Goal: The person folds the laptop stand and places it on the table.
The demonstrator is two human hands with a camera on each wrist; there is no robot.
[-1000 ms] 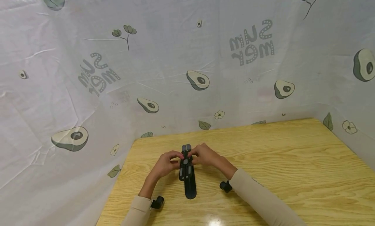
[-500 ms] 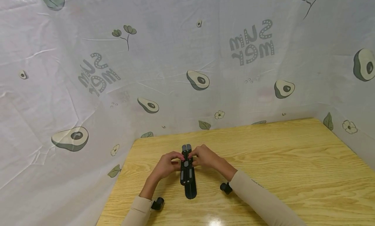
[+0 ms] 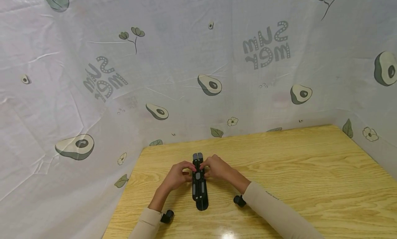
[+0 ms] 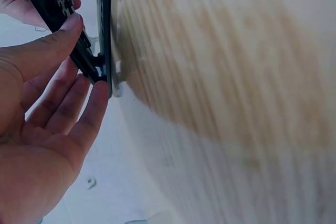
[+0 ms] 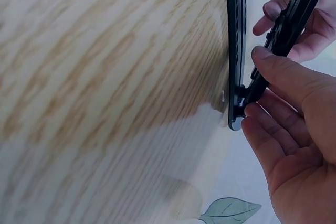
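Observation:
A slim black folding laptop stand (image 3: 198,189) with grey pads lies lengthwise on the wooden table, its hinged end pointing away from me. Both wrist views show its lower bar (image 5: 237,40) down along the table, while the upper bar (image 4: 86,59) slants up from the hinge at a narrow angle. My left hand (image 3: 176,177) pinches the upper bar from the left, thumb on the top face and fingertips near the hinge. From the right, my right hand (image 3: 218,168) grips the same bar likewise, thumb above, fingers below.
The light wooden table (image 3: 279,163) reaches far to the right. A pale curtain (image 3: 173,60) printed with avocados hangs behind and at both sides. A black camera mount sits on the left wrist (image 3: 167,216) and another on the right wrist (image 3: 239,200).
The upper bar has swung down toward the lower bar, its near end coming closer to me and covering more of it. Both hands keep their hold and have shifted only slightly.

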